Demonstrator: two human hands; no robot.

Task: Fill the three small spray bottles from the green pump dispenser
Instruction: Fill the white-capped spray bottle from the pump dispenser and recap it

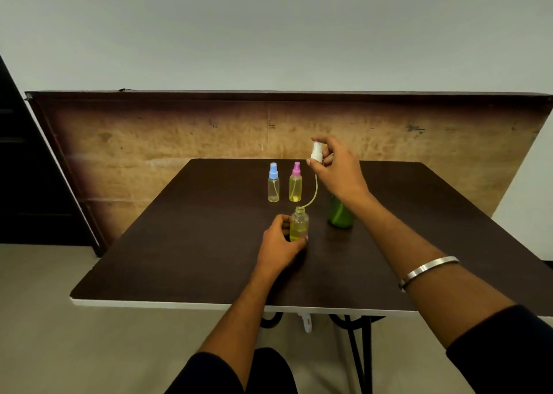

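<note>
Nearest me, my left hand (279, 241) curls round the base of the uncapped small bottle (299, 224), which stands upright near the middle of the table (179, 259), a little toward the front edge. My right hand (336, 169) is raised above and slightly right of it, thumb and fingers pinching the white spray head (316, 151). Its thin dip tube (314, 191) hangs down in a curve, and the tip reaches the bottle's open neck; I cannot tell if it is inside or just at the rim. So the line that matters runs nearly vertical, from pinch down to neck, with the right hand carrying it.

Yellowish liquid fills about the lower half of this clear bottle. Toward the far edge stand the blue-capped bottle (273, 185), looking almost empty, and the pink-capped bottle (295, 185), yellow well up. Partly hidden behind my right wrist is the green dispenser (339, 214).
</note>
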